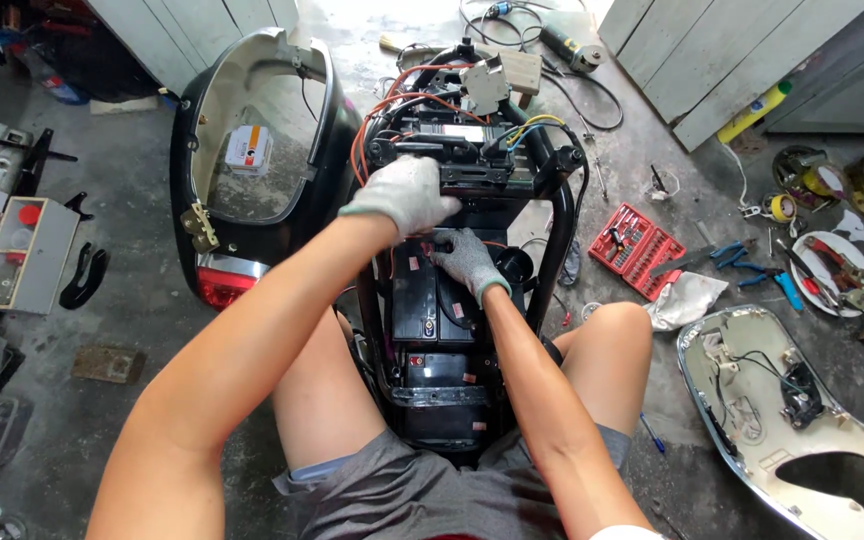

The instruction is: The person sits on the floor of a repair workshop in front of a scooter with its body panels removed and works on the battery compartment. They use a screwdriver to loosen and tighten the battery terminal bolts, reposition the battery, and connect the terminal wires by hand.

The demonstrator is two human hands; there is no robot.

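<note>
Left hand [404, 195], in a grey work glove, is closed down over the top edge of the black battery tray [452, 160] at the head of the scooter frame [562, 230]; looks like a steadying hold, since it pins the tray while the other hand works below. Whether the fingers wrap a specific part underneath cannot be told, the glove hides it

Right hand [467, 262], also gloved, sits just below and touching the left, fingers curled into the gap between the tray and the batteries [432, 300]. Seems pinched on a small fitting or wire end there, but what exactly is hidden

Batteries lie flat in a row inside the frame, between the person's knees, so both hands reach them straight down. Orange wires [392, 100] loop up and over the tray's left side; a yellow, blue and green bundle [527, 125] runs off to the right, kept clear of the work spot

Further out: the black seat shell [257, 140] lies upside down left of the frame, a silver body panel [802, 400] lies lower right. Red socket set [637, 250] is open near the right knee, a white rag [687, 298] beside it, pliers [752, 270] and a plate of hand tools [832, 275] further right, within arm's reach on the concrete floor [132, 300]
</note>
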